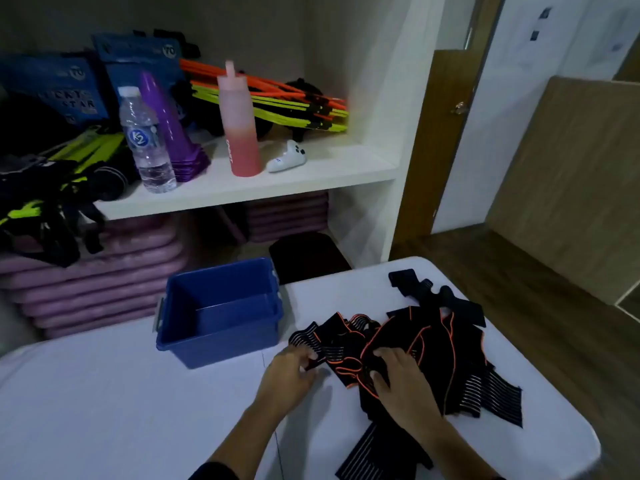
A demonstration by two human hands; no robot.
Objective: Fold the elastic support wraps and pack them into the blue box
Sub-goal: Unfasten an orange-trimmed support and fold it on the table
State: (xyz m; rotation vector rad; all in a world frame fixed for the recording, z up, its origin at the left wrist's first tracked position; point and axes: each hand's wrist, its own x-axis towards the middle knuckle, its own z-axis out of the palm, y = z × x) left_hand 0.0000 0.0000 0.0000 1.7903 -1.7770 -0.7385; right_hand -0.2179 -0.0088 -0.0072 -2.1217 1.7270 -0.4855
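Observation:
A heap of black elastic support wraps (433, 344) with orange edging and white-striped straps lies on the right part of the white table (121, 403). My left hand (294, 372) pinches the striped end of one wrap at the heap's left edge. My right hand (398, 375) grips the black fabric in the heap's middle. The blue box (221, 310) stands open to the left of the heap, nothing visible inside it. One striped strap (367, 455) hangs over the table's near edge.
Behind the table a white shelf (277, 181) carries a water bottle (147, 140), a purple cone stack (173, 126), a pink bottle (239, 123) and a white controller (289, 155). Purple mats (97, 282) are stacked below. Wooden floor lies to the right.

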